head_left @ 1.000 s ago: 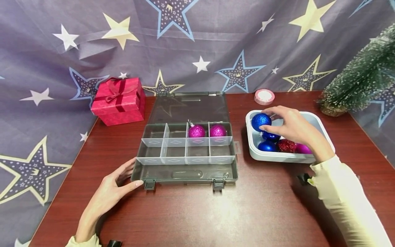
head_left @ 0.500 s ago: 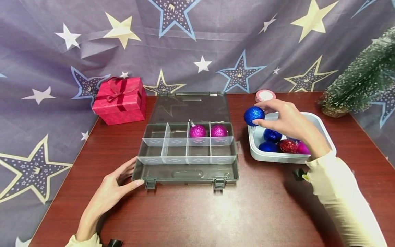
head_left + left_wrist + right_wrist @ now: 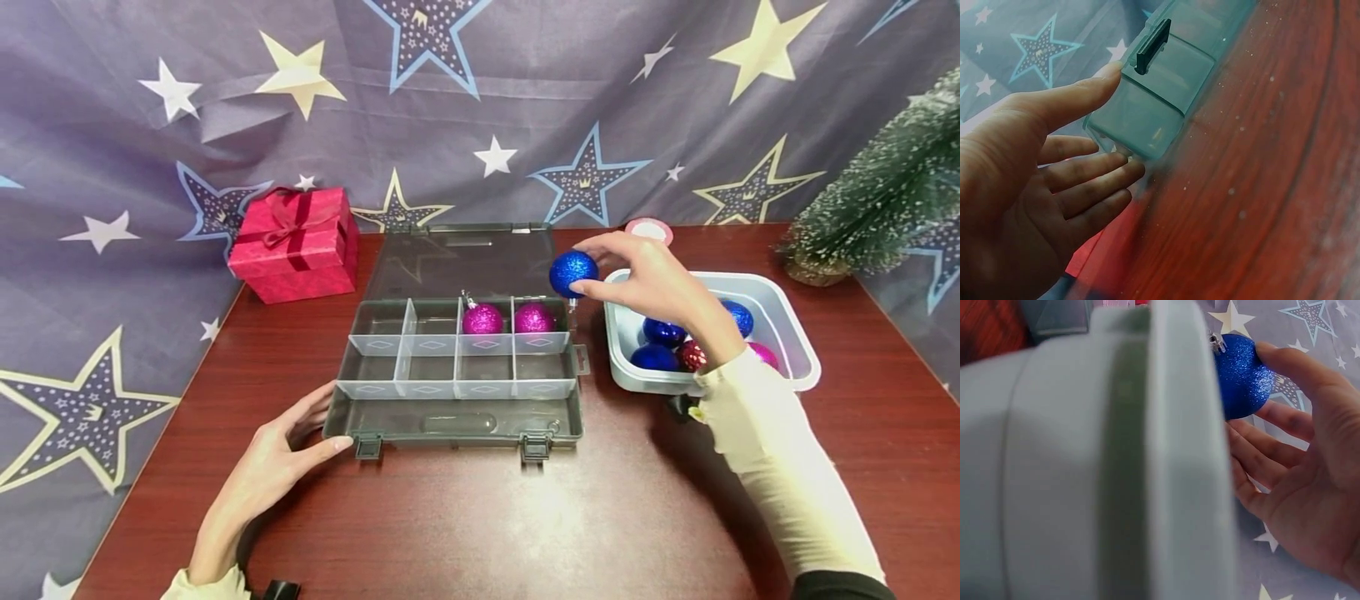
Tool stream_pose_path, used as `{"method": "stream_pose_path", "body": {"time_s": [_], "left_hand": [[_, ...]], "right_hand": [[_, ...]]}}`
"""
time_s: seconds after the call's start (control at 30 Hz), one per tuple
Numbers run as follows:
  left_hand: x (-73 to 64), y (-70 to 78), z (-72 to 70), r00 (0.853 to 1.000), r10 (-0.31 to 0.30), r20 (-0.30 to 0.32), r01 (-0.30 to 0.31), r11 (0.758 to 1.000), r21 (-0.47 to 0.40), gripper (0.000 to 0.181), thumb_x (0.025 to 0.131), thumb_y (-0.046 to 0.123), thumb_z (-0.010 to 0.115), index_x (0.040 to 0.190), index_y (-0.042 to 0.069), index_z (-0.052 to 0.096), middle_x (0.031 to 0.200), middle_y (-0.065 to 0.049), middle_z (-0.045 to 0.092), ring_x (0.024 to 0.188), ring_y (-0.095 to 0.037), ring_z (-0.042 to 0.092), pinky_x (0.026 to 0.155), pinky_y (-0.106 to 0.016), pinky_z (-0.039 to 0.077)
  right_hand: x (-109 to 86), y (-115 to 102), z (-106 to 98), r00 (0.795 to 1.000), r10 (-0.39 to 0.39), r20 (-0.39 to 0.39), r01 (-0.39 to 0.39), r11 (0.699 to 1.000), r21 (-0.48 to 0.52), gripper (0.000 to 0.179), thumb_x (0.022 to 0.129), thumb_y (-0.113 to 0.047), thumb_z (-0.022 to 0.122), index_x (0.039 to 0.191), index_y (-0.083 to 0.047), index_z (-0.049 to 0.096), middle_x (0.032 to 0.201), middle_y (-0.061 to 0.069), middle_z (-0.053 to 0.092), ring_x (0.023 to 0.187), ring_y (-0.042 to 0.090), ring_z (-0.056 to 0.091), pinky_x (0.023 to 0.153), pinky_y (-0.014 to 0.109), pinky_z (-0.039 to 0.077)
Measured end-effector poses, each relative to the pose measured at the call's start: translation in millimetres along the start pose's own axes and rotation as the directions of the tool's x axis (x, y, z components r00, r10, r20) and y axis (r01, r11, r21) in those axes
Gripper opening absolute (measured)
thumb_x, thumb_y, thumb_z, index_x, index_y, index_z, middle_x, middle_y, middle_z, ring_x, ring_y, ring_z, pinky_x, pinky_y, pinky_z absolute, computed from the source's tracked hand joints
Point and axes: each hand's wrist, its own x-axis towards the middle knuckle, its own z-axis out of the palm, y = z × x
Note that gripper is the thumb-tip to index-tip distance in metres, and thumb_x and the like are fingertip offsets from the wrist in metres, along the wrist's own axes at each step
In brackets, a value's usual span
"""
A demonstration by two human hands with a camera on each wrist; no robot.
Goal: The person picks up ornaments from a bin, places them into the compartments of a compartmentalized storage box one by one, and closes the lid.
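Observation:
My right hand (image 3: 637,275) pinches a glittery blue Christmas ball (image 3: 573,273) between thumb and fingers, its silver cap pointing down. The ball is held above the table, just right of the open divided organizer box (image 3: 450,425). Two glittery magenta balls, a left one (image 3: 482,319) and a right one (image 3: 534,318), sit in the two right compartments of its back row. My left hand (image 3: 273,458) rests at the box's front left corner, thumb by the front edge and fingers loosely extended along the side. In the right wrist view the blue ball (image 3: 1244,376) is partly hidden by a pale container wall (image 3: 1054,475).
A pale plastic tub (image 3: 795,367) on the right holds several blue, red and magenta balls, partly covered by my right arm. Behind stand a red gift box (image 3: 296,246), a ribbon roll (image 3: 651,230) and a small frosted tree (image 3: 862,192). The organizer's lid (image 3: 461,262) lies back.
My right hand has lifted the blue ball out of the tub and carried it left toward the organizer box. The left hand stays at the box corner.

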Motion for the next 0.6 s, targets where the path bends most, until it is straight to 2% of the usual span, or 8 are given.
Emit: {"method": "stream_pose_path", "body": {"time_s": [0.13, 0.3, 0.6], "left_hand": [[-0.1, -0.1, -0.2, 1.0, 0.001, 0.0, -0.001, 1.0, -0.004, 0.072, 0.094, 0.022, 0.08, 0.158, 0.015, 0.045, 0.135, -0.011, 0.065, 0.119, -0.007, 0.063, 0.095, -0.012, 0.046], [-0.1, 0.3, 0.1, 1.0, 0.0, 0.001, 0.0, 1.0, -0.003, 0.072, 0.094, 0.021, 0.08, 0.157, 0.014, 0.045, 0.135, -0.011, 0.065, 0.119, -0.007, 0.063, 0.095, -0.012, 0.046], [0.5, 0.5, 0.0, 1.0, 0.002, -0.002, -0.002, 1.0, 0.005, 0.072, 0.094, 0.022, 0.081, 0.157, 0.018, 0.046, 0.135, -0.01, 0.066, 0.117, -0.007, 0.063, 0.094, -0.011, 0.046]], "right_hand": [[10.8, -2, 10, 1.0, 0.006, -0.008, -0.006, 1.0, 0.012, 0.048, 0.089, -0.022, 0.085, 0.131, -0.004, 0.068, 0.115, 0.011, 0.072, 0.107, 0.029, 0.068, 0.097, 0.049, 0.054], [23.3, -10, 21, 0.999, -0.039, -0.011, 0.04, 0.999, 0.007, 0.049, 0.087, -0.024, 0.086, 0.129, -0.005, 0.069, 0.113, 0.01, 0.073, 0.107, 0.026, 0.068, 0.098, 0.046, 0.053], [44.8, -29, 41, 0.995, -0.076, 0.058, 0.071, 0.995, 0.076, 0.052, 0.087, -0.022, 0.087, 0.132, -0.003, 0.068, 0.121, 0.013, 0.071, 0.107, 0.028, 0.07, 0.097, 0.044, 0.055]]}}
